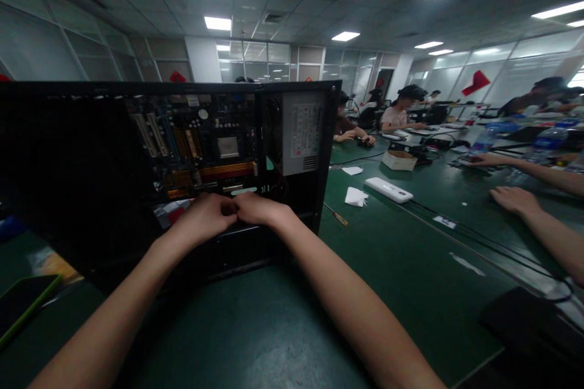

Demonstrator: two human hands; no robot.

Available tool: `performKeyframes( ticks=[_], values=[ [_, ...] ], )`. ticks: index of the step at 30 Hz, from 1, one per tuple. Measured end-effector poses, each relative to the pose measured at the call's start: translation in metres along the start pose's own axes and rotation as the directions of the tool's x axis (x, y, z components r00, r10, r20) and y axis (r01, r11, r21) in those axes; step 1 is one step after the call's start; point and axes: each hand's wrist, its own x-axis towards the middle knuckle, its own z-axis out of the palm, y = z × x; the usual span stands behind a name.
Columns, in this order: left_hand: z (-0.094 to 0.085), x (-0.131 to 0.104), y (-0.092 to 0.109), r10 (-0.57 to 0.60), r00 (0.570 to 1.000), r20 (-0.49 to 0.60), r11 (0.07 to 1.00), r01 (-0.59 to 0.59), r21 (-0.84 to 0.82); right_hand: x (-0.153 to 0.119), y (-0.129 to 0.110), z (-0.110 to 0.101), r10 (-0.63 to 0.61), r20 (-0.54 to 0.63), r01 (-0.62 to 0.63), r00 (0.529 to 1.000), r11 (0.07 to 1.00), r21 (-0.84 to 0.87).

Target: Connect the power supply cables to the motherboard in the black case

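Observation:
A black computer case (219, 255) stands on the green table with its side open towards me. Inside it are a motherboard (214, 121) with slots and a heatsink, and at the upper right a grey power supply (303, 134). My left hand (203, 216) and my right hand (255, 208) meet at the lower inside of the case, below the motherboard. The fingers of both are curled and close together; what they hold, if anything, is hidden. Left of my left hand, a red and pale item (173, 216) shows inside the case.
Right of the case lie a screwdriver (338, 216), crumpled white paper (356, 197), a white power strip (389, 189) and a small open box (399, 160). A green-edged phone-like object (25, 304) lies at left. Another person's hands (515, 199) rest at right; several people sit farther back.

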Motion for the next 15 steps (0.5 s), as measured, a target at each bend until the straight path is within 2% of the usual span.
performKeyframes(
  ticks=[2, 6, 10, 15],
  values=[
    [0.0, 0.001, -0.001, -0.019, 1.0, -0.016, 1.0, 0.019, 0.011, 0.004, 0.001, 0.0, 0.062, 0.128, -0.055, 0.99, 0.997, -0.058],
    [-0.002, -0.001, 0.003, -0.016, 0.997, -0.073, 1.0, 0.017, 0.02, 0.01, 0.004, 0.001, 0.195, 0.321, -0.167, 0.927, 0.98, -0.112],
    [0.0, -0.002, 0.001, -0.001, 0.997, -0.083, 1.0, 0.001, -0.002, 0.012, 0.008, 0.001, 0.255, 0.429, -0.254, 0.866, 0.965, -0.061],
    [0.001, 0.0, -0.002, 0.023, 0.996, -0.086, 1.0, -0.022, 0.008, 0.008, 0.004, -0.005, 0.316, 0.447, -0.336, 0.837, 0.941, -0.036]
  ],
)
